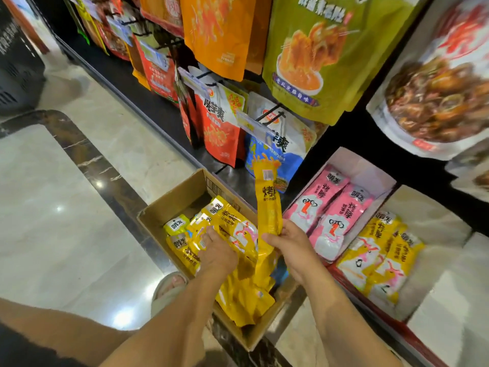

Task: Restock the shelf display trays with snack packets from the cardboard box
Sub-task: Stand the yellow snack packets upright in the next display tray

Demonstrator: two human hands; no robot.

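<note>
Packet [267, 202] base behind right fingers [287, 227]

Both forearms are bare and come up from the lower edge, angled forward and down; the left forearm [158, 327] runs to the left hand [218, 254], which lies palm down, fingers [209, 234] stretched forward and slightly spread, pressing flat on a heap of packets [232, 221]; the right hand [288, 245] sits higher and just to the right (wrist roughly straight), thumb [270, 238] and fingers pinching the lower part of an upright yellow packet [267, 197].
</note>
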